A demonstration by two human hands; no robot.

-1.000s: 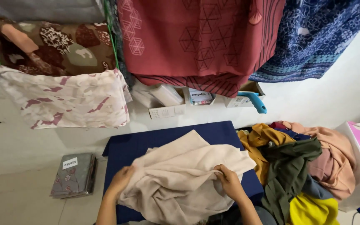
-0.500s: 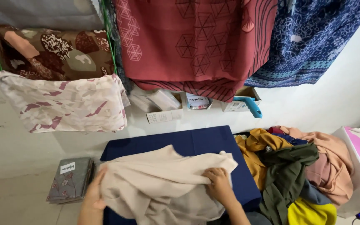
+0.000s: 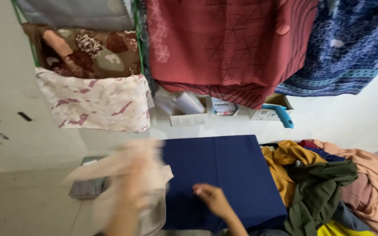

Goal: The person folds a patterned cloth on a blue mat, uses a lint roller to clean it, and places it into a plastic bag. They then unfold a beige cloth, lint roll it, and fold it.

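Note:
My left hand (image 3: 133, 181) is blurred with motion and grips a beige cloth (image 3: 114, 168), held off the left edge of a dark blue board (image 3: 228, 170). Part of the cloth hangs down below the hand. My right hand (image 3: 213, 199) rests flat on the blue surface near its front, fingers slightly apart and holding nothing. The board's top is otherwise bare.
A heap of clothes (image 3: 324, 183) in mustard, dark green, peach and yellow lies right of the board. A folded grey patterned cloth (image 3: 86, 188) sits on the floor at left. Red, blue and patterned fabrics (image 3: 224, 43) hang behind, with small boxes (image 3: 189, 109) against the wall.
The beige cloth was spread on the blue board under both hands. My left hand has swept it off to the left, and my right hand has let go and stays on the board.

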